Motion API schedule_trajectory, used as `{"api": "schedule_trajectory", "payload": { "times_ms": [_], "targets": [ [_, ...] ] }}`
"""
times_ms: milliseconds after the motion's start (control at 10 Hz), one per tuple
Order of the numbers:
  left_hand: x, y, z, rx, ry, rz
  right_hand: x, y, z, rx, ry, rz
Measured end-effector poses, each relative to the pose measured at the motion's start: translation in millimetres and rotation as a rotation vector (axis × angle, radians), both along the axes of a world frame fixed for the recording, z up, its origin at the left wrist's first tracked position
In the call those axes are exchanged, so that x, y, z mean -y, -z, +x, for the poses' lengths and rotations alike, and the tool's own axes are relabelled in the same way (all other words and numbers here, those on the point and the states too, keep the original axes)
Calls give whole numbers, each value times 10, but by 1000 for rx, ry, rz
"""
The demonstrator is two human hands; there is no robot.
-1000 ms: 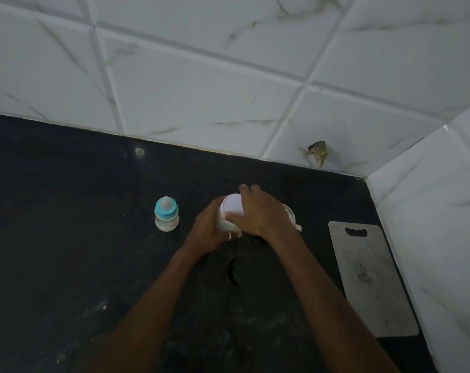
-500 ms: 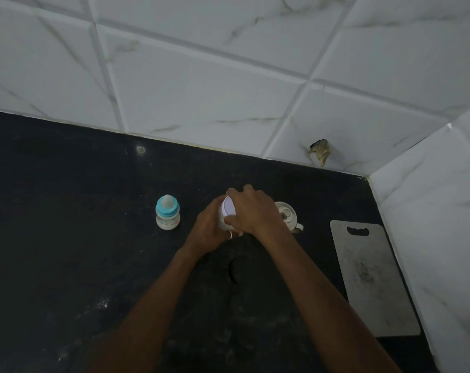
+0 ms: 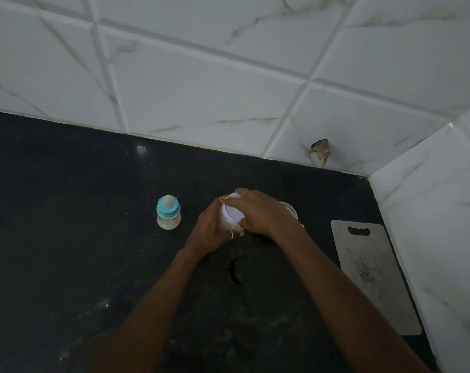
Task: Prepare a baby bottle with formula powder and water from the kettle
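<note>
A small baby bottle [image 3: 168, 216] with a teal collar and teat stands upright on the black counter [image 3: 66, 238], left of my hands. My left hand [image 3: 211, 228] wraps the body of a white formula jar [image 3: 226, 220]. My right hand [image 3: 260, 214] grips the jar's pale lid [image 3: 233, 212] from above, fingers curled over its rim. Behind my right hand a white kettle [image 3: 290, 210] is mostly hidden; only part of its top shows.
A grey cutting board [image 3: 373, 275] with a handle slot lies flat at the right, against the tiled side wall [image 3: 438, 224]. The tiled back wall has a chipped hole [image 3: 321, 152]. A dark curved mark [image 3: 235, 270] sits on the counter near my wrists.
The jar's lid has tilted toward me and shows more of its face. My right hand has shifted slightly left over the jar, hiding more of the kettle. The bottle has not moved.
</note>
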State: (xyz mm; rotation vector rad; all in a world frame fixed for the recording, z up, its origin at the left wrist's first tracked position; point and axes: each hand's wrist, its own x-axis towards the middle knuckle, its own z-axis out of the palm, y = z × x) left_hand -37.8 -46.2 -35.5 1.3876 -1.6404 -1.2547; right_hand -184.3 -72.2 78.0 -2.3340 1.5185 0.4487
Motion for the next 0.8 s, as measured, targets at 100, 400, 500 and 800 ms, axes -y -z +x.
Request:
{"api": "schedule_trajectory", "payload": {
  "times_ms": [100, 400, 500, 800],
  "targets": [
    [-1, 38, 1, -5, 12, -17, -39, 38, -21, 17, 17, -36],
    [9, 92, -29, 0, 7, -18, -120, 80, -45, 117, 104, -8],
    [5, 109, -39, -10, 10, -19, -145, 80, -54, 161, 124, 4],
    [-58, 61, -19, 83, 114, -23, -240, 107, -121, 204, 189, -20]
  ]
}}
